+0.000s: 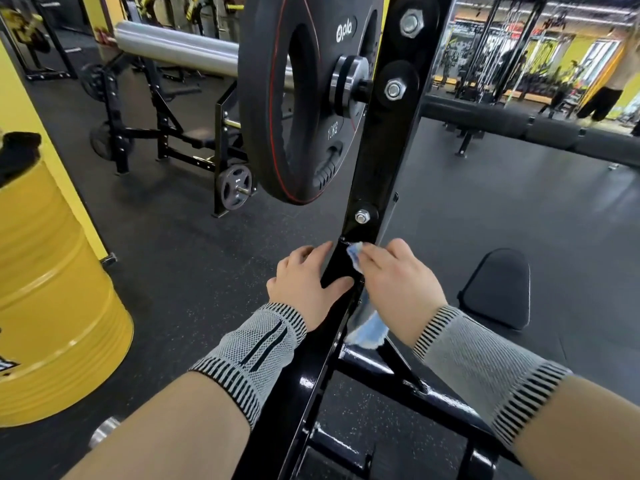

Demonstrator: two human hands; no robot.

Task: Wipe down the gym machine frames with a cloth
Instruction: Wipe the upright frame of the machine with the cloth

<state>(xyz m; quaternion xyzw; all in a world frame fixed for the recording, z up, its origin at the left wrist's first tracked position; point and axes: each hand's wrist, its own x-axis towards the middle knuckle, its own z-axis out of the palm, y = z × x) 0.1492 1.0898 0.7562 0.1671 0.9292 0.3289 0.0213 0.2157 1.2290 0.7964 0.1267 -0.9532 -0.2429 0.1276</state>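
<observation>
A gym floor (485, 237) of dark rubber spreads under rows of black machines, with a yellow drum (52, 306) standing at the left and a silver roller (180, 50) lying across a rack behind it. In the middle a glossy black frame post (377, 161) rises from a lower crossbar (398, 379), carrying a large weight plate (294, 109) marked 10KG on a side peg. A padded seat (498, 289) sits low on the right, near the post. A person in grey knitted wrist sleeves reaches in with both arms. The left hand (304, 285) grips the post just below a bolt (362, 216), fingers on its far side and thumb wrapped across its near face. The right hand (398, 282) has its fingers curled round a blue cloth (355, 252), pressing it against the post just beside the left hand; a loose end of the cloth hangs below the wrist.
</observation>
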